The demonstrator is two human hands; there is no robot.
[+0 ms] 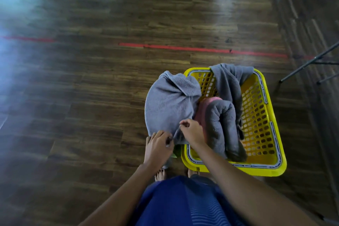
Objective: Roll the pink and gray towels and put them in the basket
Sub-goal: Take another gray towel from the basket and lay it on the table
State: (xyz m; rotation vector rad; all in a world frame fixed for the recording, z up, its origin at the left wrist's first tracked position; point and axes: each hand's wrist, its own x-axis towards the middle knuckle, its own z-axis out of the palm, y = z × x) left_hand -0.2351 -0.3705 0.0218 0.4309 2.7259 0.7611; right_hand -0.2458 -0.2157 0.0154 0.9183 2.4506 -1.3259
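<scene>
Standing over the basket point(256, 169), a yellow perforated one that sits on the wood floor point(91, 97) just right of my bare feet point(160, 174).

- Loose gray towel point(168, 102): bunched and hanging over the basket's left rim, most of it outside the basket, above the floor. Its near edge comes down to both my hands.
- Left hand point(159, 145): at the towel's lower near corner, outside the basket. Fingers point(165, 134) curled, pinching the cloth edge.
- Right hand point(191, 131): just beside the left, above the basket's near-left corner. Thumb and forefinger pinch the same edge a little higher up; the other fingers are curled in.
- Rolled gray towel point(220, 124): inside the basket, lying along its left side, just right of my right hand.
- Pink towel point(203, 108): tucked against the roll's left side, only a strip showing.
- Second gray towel point(229, 80): draped over the far rim, trailing down inside.
- Red tape line point(201, 49) crosses the floor beyond the basket; black stand legs point(311, 62) at far right.
</scene>
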